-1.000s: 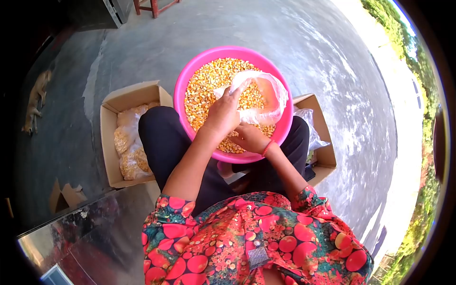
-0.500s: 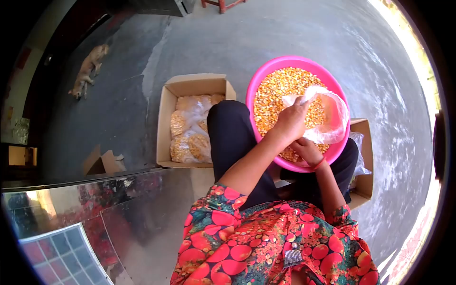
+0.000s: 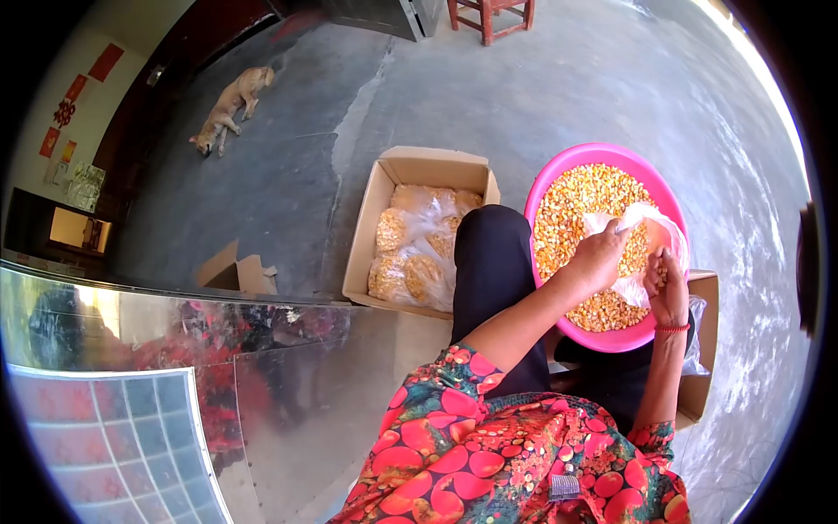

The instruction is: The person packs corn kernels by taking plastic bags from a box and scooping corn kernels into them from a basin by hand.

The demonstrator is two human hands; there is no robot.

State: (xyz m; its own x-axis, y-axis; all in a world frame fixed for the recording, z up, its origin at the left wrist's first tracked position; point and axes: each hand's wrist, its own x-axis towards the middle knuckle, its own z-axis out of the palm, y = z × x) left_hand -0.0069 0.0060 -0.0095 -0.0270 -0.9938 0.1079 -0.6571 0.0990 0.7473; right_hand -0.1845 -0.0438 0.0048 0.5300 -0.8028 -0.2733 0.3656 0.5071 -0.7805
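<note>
My left hand (image 3: 601, 256) is closed on the rim of a thin clear plastic bag (image 3: 672, 234), whose mouth is spread over the pink basin (image 3: 546, 177). Loose yellow-orange corn kernels (image 3: 572, 205) fill the basin. My right hand (image 3: 669, 293), with a red band at the wrist, is curled palm up beside the bag's opening. Some corn kernels (image 3: 662, 272) show between its fingers. How much corn is inside the bag I cannot tell. The basin rests by my lap.
Left of my knee, a cardboard box (image 3: 362, 223) holds several filled plastic bags (image 3: 422, 275). Another cardboard box (image 3: 705, 336) with clear plastic sits partly under the basin at right. A dog (image 3: 229, 106) lies on the floor; a red wooden stool (image 3: 489, 19) stands farther off.
My right hand has risen from the kernels at the basin's near side to the bag's mouth, bringing kernels. My left hand keeps its hold on the bag. The view has shifted left.
</note>
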